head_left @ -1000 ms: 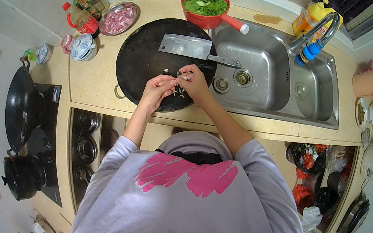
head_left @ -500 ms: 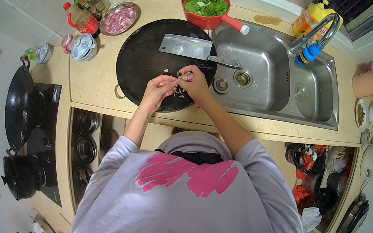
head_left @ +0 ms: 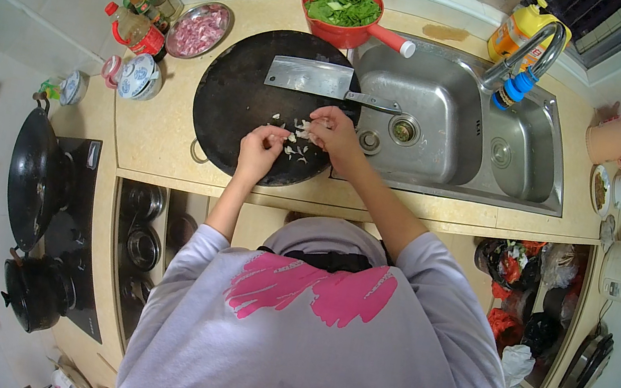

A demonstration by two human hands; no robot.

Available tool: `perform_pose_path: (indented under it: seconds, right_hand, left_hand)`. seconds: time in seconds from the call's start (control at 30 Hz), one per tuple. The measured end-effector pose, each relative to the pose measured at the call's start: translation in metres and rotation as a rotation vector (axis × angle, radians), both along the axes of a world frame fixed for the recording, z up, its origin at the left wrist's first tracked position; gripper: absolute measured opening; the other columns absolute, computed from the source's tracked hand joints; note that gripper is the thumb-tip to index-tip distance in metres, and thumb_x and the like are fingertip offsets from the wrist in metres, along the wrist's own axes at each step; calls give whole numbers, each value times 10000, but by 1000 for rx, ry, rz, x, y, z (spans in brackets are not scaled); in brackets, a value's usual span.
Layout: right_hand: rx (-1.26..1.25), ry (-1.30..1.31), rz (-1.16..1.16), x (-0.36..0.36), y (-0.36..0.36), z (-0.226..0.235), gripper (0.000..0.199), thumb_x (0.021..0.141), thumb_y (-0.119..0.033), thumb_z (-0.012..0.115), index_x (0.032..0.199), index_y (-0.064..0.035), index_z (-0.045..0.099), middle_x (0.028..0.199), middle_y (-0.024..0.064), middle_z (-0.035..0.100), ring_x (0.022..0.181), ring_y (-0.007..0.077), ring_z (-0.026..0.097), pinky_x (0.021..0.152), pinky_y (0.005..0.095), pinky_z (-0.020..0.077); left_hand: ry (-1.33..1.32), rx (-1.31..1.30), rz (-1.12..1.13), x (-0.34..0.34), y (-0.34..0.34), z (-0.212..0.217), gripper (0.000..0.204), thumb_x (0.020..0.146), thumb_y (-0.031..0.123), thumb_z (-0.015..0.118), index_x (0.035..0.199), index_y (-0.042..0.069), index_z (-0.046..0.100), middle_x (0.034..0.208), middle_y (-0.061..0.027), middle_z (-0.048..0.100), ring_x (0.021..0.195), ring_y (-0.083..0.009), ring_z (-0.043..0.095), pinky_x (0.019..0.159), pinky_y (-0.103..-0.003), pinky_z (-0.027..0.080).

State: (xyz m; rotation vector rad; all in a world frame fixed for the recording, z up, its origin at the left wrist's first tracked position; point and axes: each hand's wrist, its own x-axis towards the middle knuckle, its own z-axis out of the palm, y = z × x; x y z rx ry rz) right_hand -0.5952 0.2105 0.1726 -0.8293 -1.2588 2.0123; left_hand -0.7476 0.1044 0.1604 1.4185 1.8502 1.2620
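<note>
Over the near right part of a round black chopping board (head_left: 238,111), my two hands are slightly apart, fingers pinched. My left hand (head_left: 258,153) has its fingertips against a small white piece that looks like garlic (head_left: 291,137); whether it grips it is unclear. My right hand (head_left: 334,138) is closed, with whitish bits at its fingertips and whatever lies inside mostly hidden. More white pieces (head_left: 301,151) are scattered on the board beneath and between the hands. Beyond them lies a cleaver (head_left: 310,77), blade to the left, its handle reaching over the sink's edge.
Right of the board is a double steel sink (head_left: 436,92) with a tap (head_left: 552,50). A red strainer of chopped greens (head_left: 345,7) stands behind. At left are a plate of sliced raw meat (head_left: 200,31), bottles, a lidded bowl (head_left: 140,78) and a wok (head_left: 39,179).
My hands were together at the fingertips and have now moved apart, the right one slightly rightward. More white pieces show on the board between them. The cleaver stays in place.
</note>
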Motion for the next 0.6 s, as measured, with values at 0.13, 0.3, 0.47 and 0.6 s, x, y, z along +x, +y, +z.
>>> perform_pose_path:
  seconds: [0.13,0.3,0.47,0.6]
  right_hand:
    - [-242,117,-11,10,9,-8,142,767,-30,534,909,-33,535,700,39,533,591,114,504,517,222,407]
    - [-374,181,-55,14,10,-12,120,767,-33,520,887,-42,529,686,39,524,568,121,486,483,232,383]
    - [-312,78,4,18,7,-16,136,760,-31,533,893,-60,531,668,43,541,533,117,480,463,232,363]
    - [-230,-94,72,18,1,-12,147,768,-55,569,909,-70,531,660,46,558,521,118,490,453,230,354]
  left_hand:
    - [502,39,11,8,-1,3,225,694,55,670,914,102,665,1015,-97,608,984,-283,528,868,-376,400]
    - [576,-82,-59,28,-1,20,242,632,92,744,856,119,657,957,-60,520,976,-263,457,860,-375,345]
    - [528,-25,31,25,1,-5,165,657,78,726,798,108,647,932,-68,525,946,-262,462,832,-367,347]
    - [367,51,65,21,3,-1,113,703,78,703,798,95,645,895,-81,553,905,-258,485,803,-347,373]
